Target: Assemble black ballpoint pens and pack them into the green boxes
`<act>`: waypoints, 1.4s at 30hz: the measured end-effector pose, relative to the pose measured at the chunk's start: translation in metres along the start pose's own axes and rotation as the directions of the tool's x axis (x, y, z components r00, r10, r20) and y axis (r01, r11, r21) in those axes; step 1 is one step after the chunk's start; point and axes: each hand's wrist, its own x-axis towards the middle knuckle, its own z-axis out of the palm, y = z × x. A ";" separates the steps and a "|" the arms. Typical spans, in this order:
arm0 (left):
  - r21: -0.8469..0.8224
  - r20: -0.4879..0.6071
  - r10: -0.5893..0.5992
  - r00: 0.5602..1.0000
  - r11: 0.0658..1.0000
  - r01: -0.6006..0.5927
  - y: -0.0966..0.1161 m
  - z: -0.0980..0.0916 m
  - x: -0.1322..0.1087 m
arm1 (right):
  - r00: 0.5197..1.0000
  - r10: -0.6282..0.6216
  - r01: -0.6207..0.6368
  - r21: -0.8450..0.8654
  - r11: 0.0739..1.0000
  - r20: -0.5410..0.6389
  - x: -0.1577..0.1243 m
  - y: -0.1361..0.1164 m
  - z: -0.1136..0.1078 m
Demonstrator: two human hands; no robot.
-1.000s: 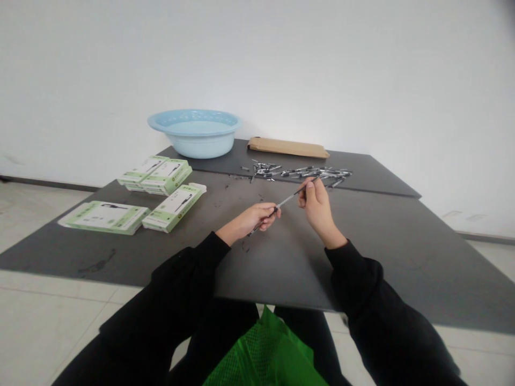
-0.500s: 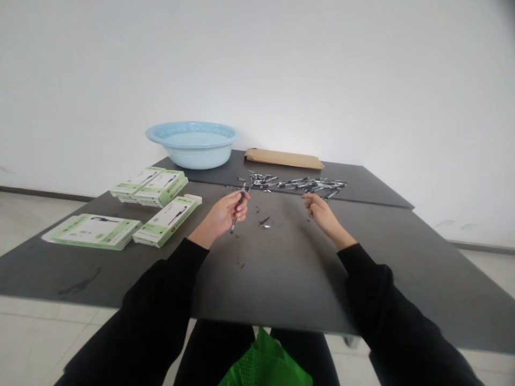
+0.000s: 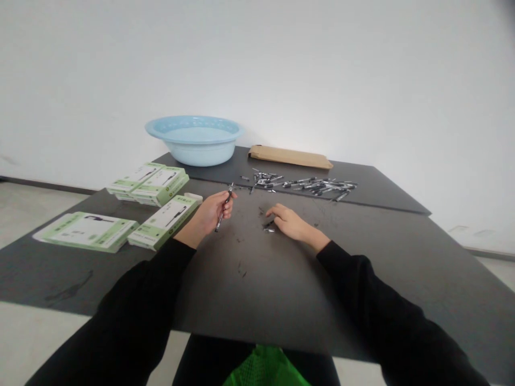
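My left hand (image 3: 211, 213) is closed around a pen (image 3: 219, 220), which it holds tilted above the table, left of the middle. The pen's metal tip points up and away from me, and its clear lower end shows below my fingers. My right hand (image 3: 287, 221) is low over the table, its fingers bent and a little apart. Under and beside these fingers lie a few small dark and clear pen parts (image 3: 269, 227), partly covered by the hand. I see nothing held in it.
Several loose pens (image 3: 322, 186) and smaller pen parts (image 3: 263, 178) lie farther back. Green-and-white pen boxes (image 3: 164, 220) lie at the left. A light blue basin (image 3: 201, 153) and a brown cardboard packet (image 3: 290, 156) stand behind on the dark table (image 3: 257, 300).
My right hand has moved left and down, from near the loose pens to the small parts mid-table. My left hand still grips the pen, slightly farther left as the view shifted.
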 end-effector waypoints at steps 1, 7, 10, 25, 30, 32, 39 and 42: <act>0.004 -0.016 -0.006 1.000 1.000 0.006 0.001 0.001 -0.001 | 0.999 -0.007 0.007 -0.003 1.000 0.032 0.002 -0.001 0.001; 0.025 -0.118 -0.018 0.993 0.999 0.021 0.009 0.006 -0.003 | 0.989 -0.011 0.012 -0.009 1.000 0.147 0.008 0.001 0.005; 0.040 -0.181 -0.011 0.983 0.999 0.018 0.012 0.007 -0.004 | 0.991 0.035 -0.036 0.007 0.999 0.129 0.004 0.001 0.005; 0.122 -0.236 0.065 0.970 0.992 -0.037 0.006 0.005 0.000 | 0.995 0.097 -0.099 -0.054 0.994 -0.038 -0.002 0.011 0.010; 0.135 -0.226 0.091 0.970 0.989 -0.061 0.005 0.006 0.001 | 0.978 0.172 -0.183 -0.085 0.980 -0.116 -0.015 0.016 -0.005; 0.144 -0.225 0.087 0.971 0.988 -0.055 0.003 0.006 0.002 | 0.957 0.267 -0.274 -0.049 0.961 -0.114 -0.018 0.015 -0.008; 0.155 -0.215 0.088 0.973 0.986 -0.055 -0.002 0.007 0.003 | 0.899 0.387 -0.428 -0.219 0.877 -0.206 -0.021 -0.010 0.001; 0.166 -0.227 0.118 0.967 0.983 -0.081 0.000 0.006 0.002 | 0.941 0.324 -0.336 -0.389 0.858 -0.099 -0.019 -0.022 0.013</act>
